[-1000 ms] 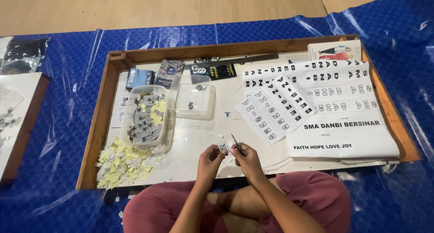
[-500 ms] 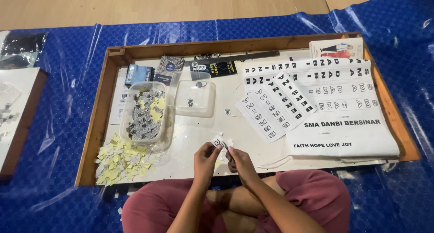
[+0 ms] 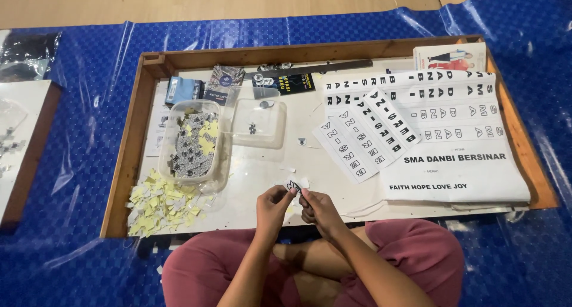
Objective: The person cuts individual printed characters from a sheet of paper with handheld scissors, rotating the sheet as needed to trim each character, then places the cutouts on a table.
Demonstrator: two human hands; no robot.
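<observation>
Sticker piece [image 3: 292, 185]: small white slip with a black printed shape, pinched between both hands just above the near edge of the wooden tray [image 3: 128, 164], over its pale bare floor
Handling: judged very light, thin and floppy, easy to crease or tear; likely tacky on one side; best pinched by its edges or a corner with fingertips
Far left: second tray [image 3: 24, 164] on the blue plastic sheet [image 3: 77, 104], only partly in frame
Yellow scraps [image 3: 161, 202]: loose heap of pale backing bits in the near-left corner of the wooden tray
Clear tub [image 3: 192, 141]: just beyond the heap, filled with black-and-white cut pieces mixed with some yellow
Clear lid [image 3: 260, 124]: shallow, beside the tub, a few small pieces inside
Left hand [image 3: 273, 202]: closed in a fingertip pinch on the left edge of the sticker piece
Right hand [image 3: 317, 205]: closed likewise on the right edge, touching the left fingertips
Letter strips [image 3: 363, 134]: narrow white strips fanned out, overlapping larger printed sheets [image 3: 459, 158] across the right half
Small card [image 3: 450, 55]: far-right corner, showing figures in red
</observation>
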